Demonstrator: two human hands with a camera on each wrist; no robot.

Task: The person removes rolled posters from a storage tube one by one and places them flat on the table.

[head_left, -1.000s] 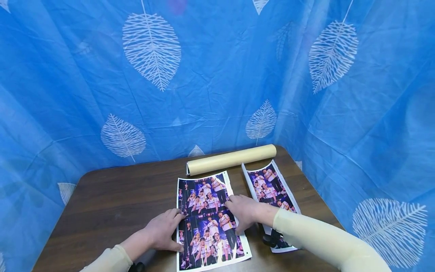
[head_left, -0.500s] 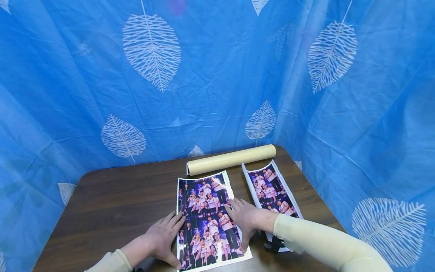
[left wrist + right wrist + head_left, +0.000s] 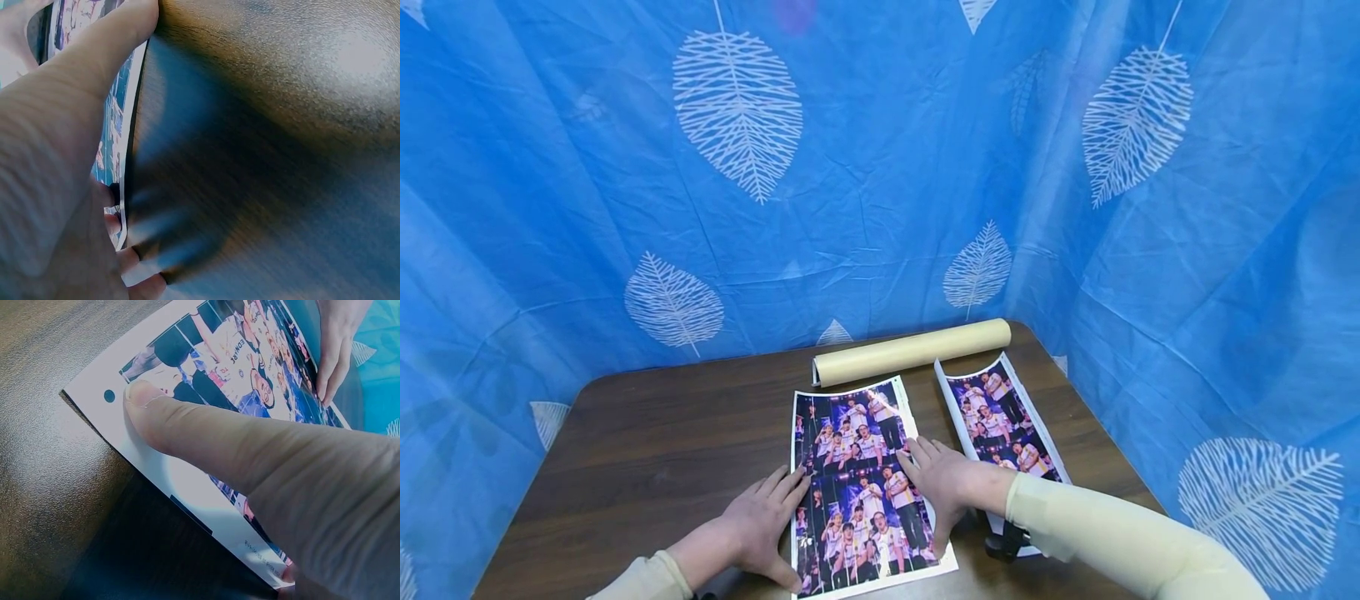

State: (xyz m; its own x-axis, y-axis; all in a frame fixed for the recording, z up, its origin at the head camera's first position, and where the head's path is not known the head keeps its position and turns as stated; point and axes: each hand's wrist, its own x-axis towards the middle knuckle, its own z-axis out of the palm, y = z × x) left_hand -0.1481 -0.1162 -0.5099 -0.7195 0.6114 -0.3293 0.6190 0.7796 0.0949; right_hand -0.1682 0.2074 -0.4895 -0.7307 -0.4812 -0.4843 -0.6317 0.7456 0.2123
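Both hands lie on a glossy photo print, fingers straight and spread rather than curled, gripping nothing. The left hand rests along the print's left edge, its thumb at the lower part and its fingertips farther up. The right hand touches the right margin; in the right wrist view its thumb presses the white border near a corner, just beside a dark dot. The print lies near the front of the brown wood-grain table, showing the same group picture twice, one above the other. To its right is a second photo print, its left side curled up, partly covered by the right arm's pale yellow sleeve. Behind both prints lies a cream-coloured roll. A blue curtain with white leaf patterns hangs beyond the table.
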